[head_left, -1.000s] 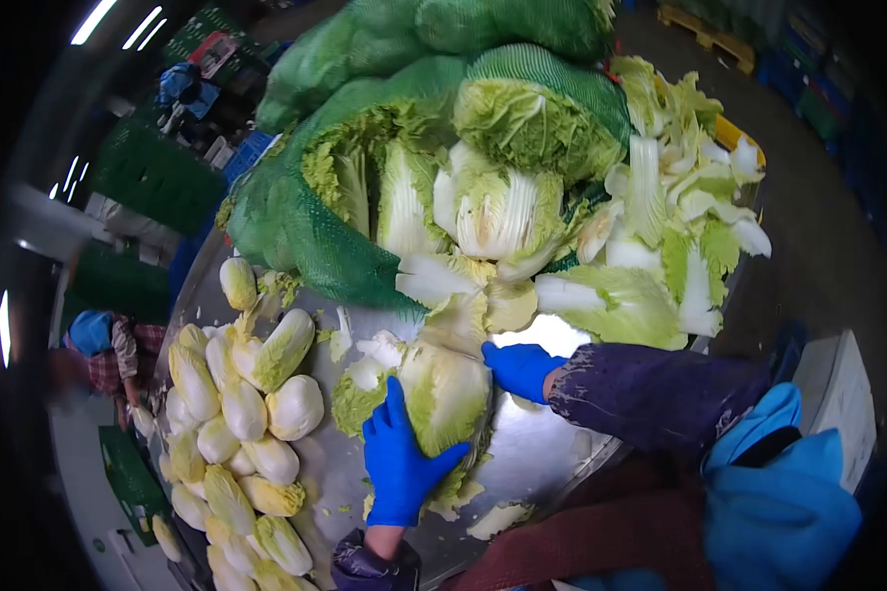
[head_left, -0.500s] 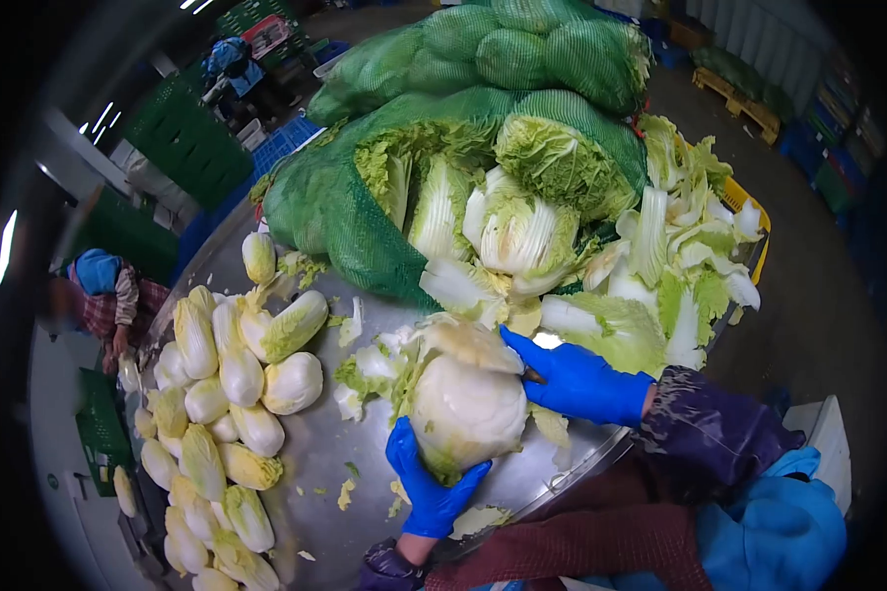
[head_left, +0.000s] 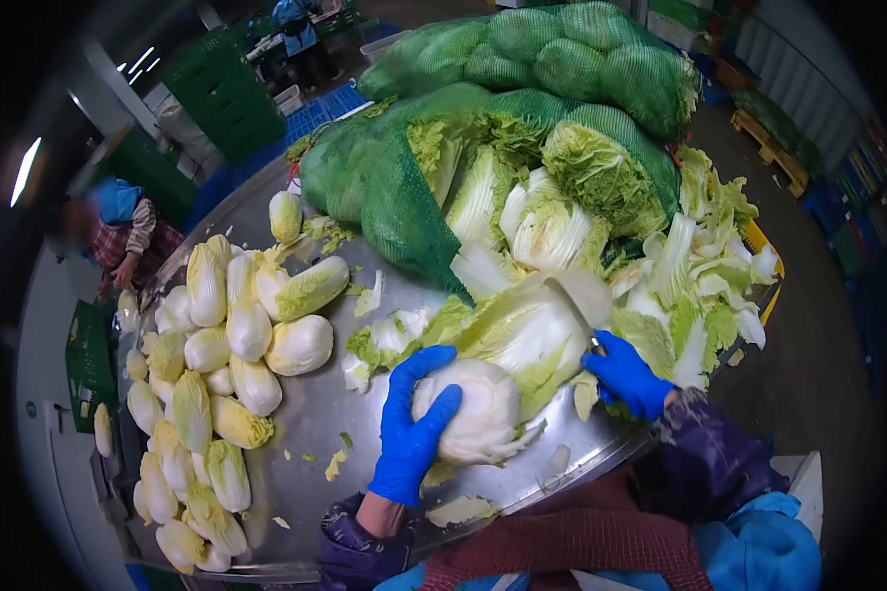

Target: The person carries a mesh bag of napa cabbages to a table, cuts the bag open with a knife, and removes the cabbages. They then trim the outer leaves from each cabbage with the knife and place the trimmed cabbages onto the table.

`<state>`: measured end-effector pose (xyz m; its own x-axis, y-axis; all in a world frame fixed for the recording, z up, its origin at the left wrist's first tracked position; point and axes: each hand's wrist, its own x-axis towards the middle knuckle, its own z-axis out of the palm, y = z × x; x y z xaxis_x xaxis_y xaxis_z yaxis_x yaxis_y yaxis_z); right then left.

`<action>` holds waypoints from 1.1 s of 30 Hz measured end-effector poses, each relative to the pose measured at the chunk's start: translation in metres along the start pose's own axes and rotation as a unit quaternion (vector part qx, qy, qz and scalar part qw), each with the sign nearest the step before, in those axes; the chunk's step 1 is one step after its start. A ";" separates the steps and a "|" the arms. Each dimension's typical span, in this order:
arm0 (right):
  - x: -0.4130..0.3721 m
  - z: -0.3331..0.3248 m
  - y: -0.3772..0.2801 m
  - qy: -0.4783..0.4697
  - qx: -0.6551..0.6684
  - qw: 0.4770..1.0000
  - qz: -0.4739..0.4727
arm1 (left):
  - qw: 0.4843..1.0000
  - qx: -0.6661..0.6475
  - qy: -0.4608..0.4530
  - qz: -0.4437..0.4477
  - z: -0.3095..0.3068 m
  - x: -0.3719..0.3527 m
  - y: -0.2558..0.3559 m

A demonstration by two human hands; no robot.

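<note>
My left hand (head_left: 414,424), in a blue glove, grips a cabbage (head_left: 478,409) whose pale base faces up, fingers and thumb spread round its left side. In my right hand (head_left: 626,374), also gloved in blue, is a knife (head_left: 572,307), its blade pointing up and left. Large pale green outer leaves (head_left: 532,340) lie just beyond the cabbage, beneath the blade. The cabbage rests near the front edge of the metal table (head_left: 315,492).
Trimmed cabbages (head_left: 207,355) are heaped on the left. Green net sacks of cabbages (head_left: 384,187) stand at the back, one torn open. Loose leaves (head_left: 690,286) pile up at right by a yellow crate (head_left: 764,251). Another person (head_left: 128,231) is at far left.
The cabbage has turned so its base faces up, and outer leaves now lie behind it. My right hand has moved right, away from it, and the knife blade has come into view.
</note>
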<state>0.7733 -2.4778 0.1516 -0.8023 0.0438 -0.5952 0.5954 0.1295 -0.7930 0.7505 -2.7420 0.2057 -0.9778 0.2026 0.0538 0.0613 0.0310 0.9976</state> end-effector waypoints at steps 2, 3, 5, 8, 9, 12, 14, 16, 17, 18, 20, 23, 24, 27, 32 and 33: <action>-0.025 0.012 -0.014 0.087 -0.055 0.987 -0.127 | 1.000 0.003 -0.011 0.011 -0.003 0.007 -0.004; -0.038 0.025 -0.030 0.070 -0.016 0.987 -0.146 | 1.000 0.003 -0.012 0.008 -0.001 0.009 -0.005; -0.037 0.045 -0.035 0.053 -0.088 0.925 -0.366 | 0.996 0.074 -0.019 0.037 0.004 0.016 -0.004; -0.021 0.072 -0.033 0.037 -0.018 0.926 -0.374 | 1.000 -0.021 -0.003 -0.019 0.004 0.018 -0.013; -0.015 0.075 -0.032 0.019 0.004 0.935 -0.353 | 0.993 -0.098 0.009 -0.063 0.001 0.018 -0.014; -0.016 0.076 -0.036 -0.039 0.109 0.946 -0.302 | 0.981 -0.118 0.040 -0.147 -0.030 0.003 -0.081; -0.012 0.070 -0.038 -0.092 0.202 0.941 -0.255 | 0.982 -0.080 0.052 -0.163 -0.050 0.005 -0.104; -0.009 0.070 -0.040 -0.096 0.213 0.938 -0.257 | 0.954 0.296 0.035 0.044 -0.059 0.009 -0.095; -0.009 0.072 -0.039 -0.107 0.220 0.936 -0.254 | 0.912 0.382 0.093 0.118 -0.049 0.013 -0.060; -0.010 0.075 -0.041 -0.108 0.217 0.936 -0.253 | 0.930 0.319 0.098 0.156 -0.037 0.020 -0.028; -0.014 0.086 -0.043 -0.108 0.199 0.945 -0.237 | 0.959 0.222 0.047 0.171 -0.012 0.019 -0.003; 0.001 0.093 -0.033 -0.131 0.205 0.917 -0.315 | 0.921 0.342 -0.028 0.185 -0.008 0.009 -0.021; 0.002 0.092 -0.030 -0.138 0.221 0.911 -0.319 | 0.965 0.221 -0.009 0.140 -0.007 0.005 -0.026; 0.003 0.083 -0.037 -0.191 0.212 0.917 -0.280 | 0.995 0.063 0.000 0.077 -0.014 -0.003 -0.050; 0.018 0.078 -0.029 -0.211 0.119 0.961 -0.134 | 0.997 0.048 -0.034 0.044 -0.026 0.004 -0.063; 0.018 0.077 -0.031 -0.212 0.115 0.961 -0.138 | 0.997 0.060 -0.036 0.039 -0.028 0.007 -0.063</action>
<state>0.7440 -2.5571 0.1558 -0.8710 -0.3743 -0.3182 0.3946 -0.1471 -0.9070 0.7340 -2.7701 0.1442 -0.9524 0.2785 0.1236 0.1644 0.1282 0.9780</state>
